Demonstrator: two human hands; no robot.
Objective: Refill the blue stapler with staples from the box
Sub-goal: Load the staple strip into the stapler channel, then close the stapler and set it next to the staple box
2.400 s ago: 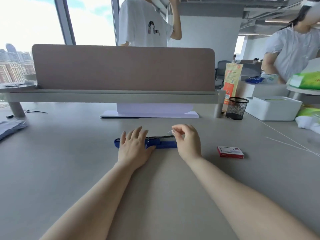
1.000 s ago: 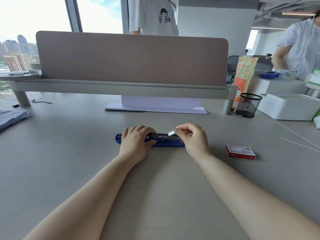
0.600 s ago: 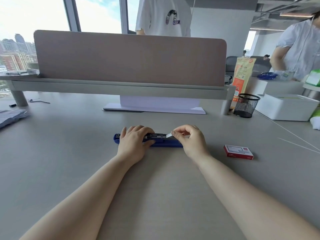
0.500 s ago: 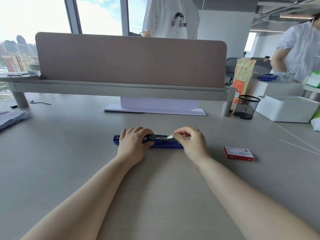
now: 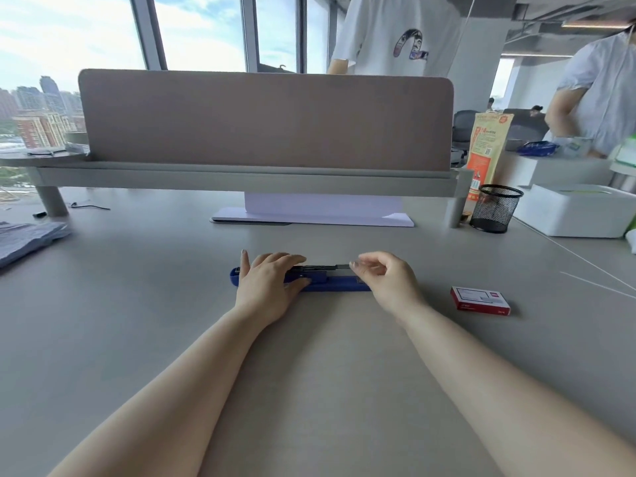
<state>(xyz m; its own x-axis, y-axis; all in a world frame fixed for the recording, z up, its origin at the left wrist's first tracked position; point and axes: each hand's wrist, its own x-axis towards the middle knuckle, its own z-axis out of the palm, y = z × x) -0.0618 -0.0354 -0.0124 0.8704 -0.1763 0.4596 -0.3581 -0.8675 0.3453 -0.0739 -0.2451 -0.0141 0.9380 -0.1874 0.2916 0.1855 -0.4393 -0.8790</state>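
1. Grey table [image 5: 137, 321] fills the lower view, with a brown divider panel [image 5: 265, 118] across the far side and windows behind it.
2. At the far left edge lies a stack of papers [image 5: 24, 237].
3. Left hand [image 5: 266, 287] lies palm down over the left part of the blue stapler [image 5: 339, 284], fingers spread and lightly curled, pressing it onto the table rather than wrapping around it.
4. That stapler lies lengthwise, left to right, at the middle of the table; its dark metal staple channel [image 5: 318, 268] is exposed on top.
5. Right hand [image 5: 389, 280] sits at the right end of the stapler, fingers loosely curled, thumb and forefinger tips near each other at the end of the channel. A small pale strip, apparently staples [image 5: 344, 266], shows right at those tips; whether they pinch it or merely touch it, I cannot tell.
6. Further right, well apart from the stapler, a red and white staple box [image 5: 480, 300] lies flat on the table, closed as far as can be seen.
7. Beyond it stand a black mesh cup [image 5: 495, 208] and a white box [image 5: 578, 210].
8. 2 other people stand in the background.
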